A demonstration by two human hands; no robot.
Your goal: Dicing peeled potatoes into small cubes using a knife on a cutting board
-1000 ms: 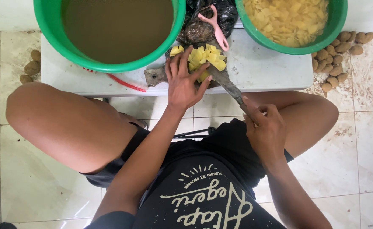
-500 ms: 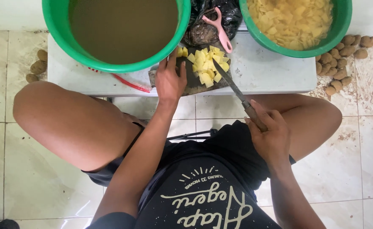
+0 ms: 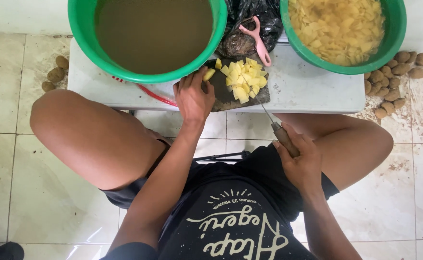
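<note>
A dark cutting board (image 3: 221, 94) lies on a low white table (image 3: 317, 91) and carries a pile of cut yellow potato pieces (image 3: 243, 79). My left hand (image 3: 193, 96) grips the board's left edge, its fingertips beside one loose potato piece (image 3: 208, 74). My right hand (image 3: 300, 161) is over my lap, closed on the wooden handle of a knife (image 3: 282, 137). The knife's thin blade points up toward the board's right corner.
A green basin of murky water (image 3: 156, 33) and a green basin of potato slices (image 3: 339, 29) stand at the table's back. Between them are a black bag (image 3: 269, 14) and a pink peeler (image 3: 258, 42). Whole potatoes lie on the tiles at right (image 3: 394, 72) and left (image 3: 55, 72).
My left hand slid off the potato pile to the board's left edge. My right hand drew the knife back from the board toward my lap.
</note>
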